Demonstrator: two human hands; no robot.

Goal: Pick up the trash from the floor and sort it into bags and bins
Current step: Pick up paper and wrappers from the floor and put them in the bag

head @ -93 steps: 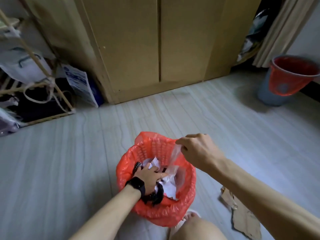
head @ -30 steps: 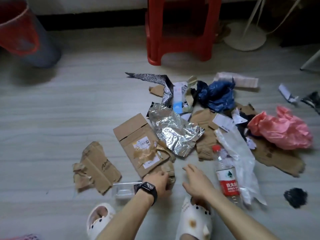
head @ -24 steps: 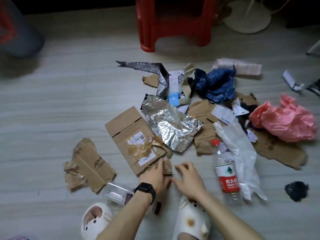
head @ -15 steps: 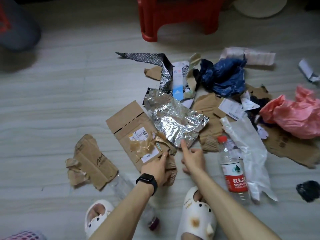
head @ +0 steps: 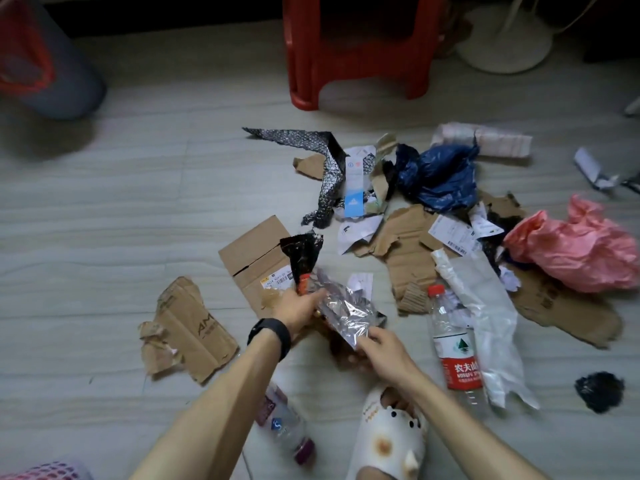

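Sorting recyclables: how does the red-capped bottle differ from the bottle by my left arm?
The red-capped bottle has a red and white label; the other bottle has a purplish label and cap. The red-capped bottle's cap points away from the person, the other bottle's toward them. The left forearm partly hides the other bottle, not the red-capped bottle. Both are clear and lie on their sides.

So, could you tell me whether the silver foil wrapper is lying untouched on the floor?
No, the left hand and right hand both grip the silver foil wrapper.
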